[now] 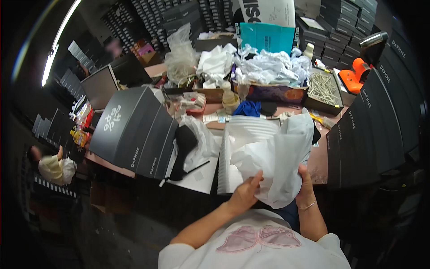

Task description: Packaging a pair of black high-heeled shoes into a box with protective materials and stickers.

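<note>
Both of my hands hold a white cloth bag (280,157) just above the table's near edge. My left hand (245,193) grips its lower left fold, fingers closed on the fabric. My right hand (304,190) clasps its lower right side, with a thin bracelet on the wrist. The bag bulges as if something is inside, but its contents are hidden. Under the bag lies a white open box (237,143) with ribbed white paper. To the left, a black shoe (182,150) rests on white tissue in another open box.
Stacked dark grey shoe boxes (134,132) lie at the left and a row of them (371,130) stands at the right. Crumpled white paper (268,67), a teal folder (267,38) and an orange tape dispenser (356,76) crowd the back. Another person's hand (53,166) is at far left.
</note>
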The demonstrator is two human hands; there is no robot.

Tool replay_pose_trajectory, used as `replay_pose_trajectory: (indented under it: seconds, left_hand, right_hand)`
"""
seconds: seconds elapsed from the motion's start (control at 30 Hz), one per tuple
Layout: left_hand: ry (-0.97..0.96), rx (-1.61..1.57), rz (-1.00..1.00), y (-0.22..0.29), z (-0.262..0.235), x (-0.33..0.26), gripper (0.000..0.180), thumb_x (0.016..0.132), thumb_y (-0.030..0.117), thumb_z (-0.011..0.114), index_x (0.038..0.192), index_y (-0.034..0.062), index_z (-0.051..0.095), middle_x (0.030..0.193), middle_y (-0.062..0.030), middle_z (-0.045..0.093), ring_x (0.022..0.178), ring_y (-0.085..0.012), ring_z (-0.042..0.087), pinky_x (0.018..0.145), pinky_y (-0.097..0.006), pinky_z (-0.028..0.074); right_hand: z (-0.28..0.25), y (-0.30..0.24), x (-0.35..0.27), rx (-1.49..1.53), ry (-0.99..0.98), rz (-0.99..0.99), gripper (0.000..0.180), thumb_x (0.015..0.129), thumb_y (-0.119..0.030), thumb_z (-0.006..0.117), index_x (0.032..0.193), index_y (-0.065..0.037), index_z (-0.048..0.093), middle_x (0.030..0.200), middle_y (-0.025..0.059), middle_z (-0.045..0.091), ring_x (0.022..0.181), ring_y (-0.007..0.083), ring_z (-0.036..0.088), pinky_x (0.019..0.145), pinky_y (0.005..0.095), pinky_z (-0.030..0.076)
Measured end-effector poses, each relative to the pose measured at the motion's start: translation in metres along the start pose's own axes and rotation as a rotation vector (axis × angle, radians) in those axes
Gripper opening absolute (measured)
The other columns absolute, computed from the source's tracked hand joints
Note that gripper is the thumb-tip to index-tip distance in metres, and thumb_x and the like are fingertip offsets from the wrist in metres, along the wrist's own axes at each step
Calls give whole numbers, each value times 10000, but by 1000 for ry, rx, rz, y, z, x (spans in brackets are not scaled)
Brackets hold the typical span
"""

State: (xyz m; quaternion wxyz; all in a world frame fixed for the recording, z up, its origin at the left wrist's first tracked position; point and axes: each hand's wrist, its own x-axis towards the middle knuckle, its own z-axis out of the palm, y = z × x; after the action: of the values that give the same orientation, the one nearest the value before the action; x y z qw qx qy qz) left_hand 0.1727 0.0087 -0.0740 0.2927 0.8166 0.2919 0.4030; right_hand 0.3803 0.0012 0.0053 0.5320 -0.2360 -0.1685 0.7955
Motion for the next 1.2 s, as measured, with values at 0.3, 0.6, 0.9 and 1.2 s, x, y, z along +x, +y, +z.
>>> replay_pose_trajectory:
  seconds: [0.3,0.6,0.9,1.2]
  left_hand:
    - [239,-402,-689,-75,-8,57,1080,770,395,767,1485,-39,83,1483,-283,223,1403,-336,228,1121,-458,214]
    - [-238,-579,-911,-128,-7,127,718,850,410,708,1326,-56,440,922,-121,641,945,-188,615,884,-338,459]
    - [376,-441,-402,-101,95,76,545,861,187,700,1300,-18,449,1235,-171,505,1176,-249,478,1016,-360,379]
    - [621,294,-266,-90,-1,60,679,801,228,752,1353,14,420,1438,-257,310,1353,-412,290,1103,-462,290]
  right_hand:
    - [-78,0,-77,-346,329,-186,867,711,-451,726,1355,39,415,1270,133,561,1110,248,593,946,362,502]
    - [-68,-14,-84,-393,418,-382,812,680,-347,713,1348,22,434,1231,97,573,1103,204,573,949,325,462]
    - [-41,-13,-65,-415,411,-395,789,701,-330,711,1349,24,433,1226,101,575,1101,196,572,946,321,461]
    - [-27,-15,-51,-425,388,-364,767,722,-313,709,1351,27,432,1221,105,577,1099,188,570,943,316,460]
